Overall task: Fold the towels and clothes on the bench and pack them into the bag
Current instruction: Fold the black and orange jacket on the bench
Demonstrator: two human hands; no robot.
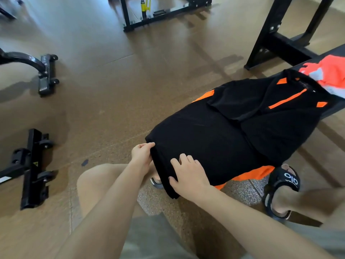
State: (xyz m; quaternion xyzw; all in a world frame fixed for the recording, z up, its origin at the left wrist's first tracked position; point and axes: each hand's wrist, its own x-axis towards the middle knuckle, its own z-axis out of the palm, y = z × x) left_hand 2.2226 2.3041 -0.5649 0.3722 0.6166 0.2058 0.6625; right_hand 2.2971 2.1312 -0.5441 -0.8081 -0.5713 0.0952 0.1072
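A black shirt with orange trim (pixel 229 131) lies spread along the bench (pixel 334 109), its sleeves folded inward and its hem end hanging over the near end of the bench. My left hand (pixel 141 154) pinches the hem's left corner. My right hand (pixel 188 174) grips the hem's near edge, thumb under the cloth and fingers on top. An orange and white garment (pixel 330 75) lies bunched at the far end of the bench. No bag is in view.
Black gym machine bases with wheels (pixel 35 169) stand on the brown floor at the left. A black rack frame (pixel 276 40) rises behind the bench. My knee (pixel 93 184) and a sandalled foot (pixel 281 189) are below the bench end.
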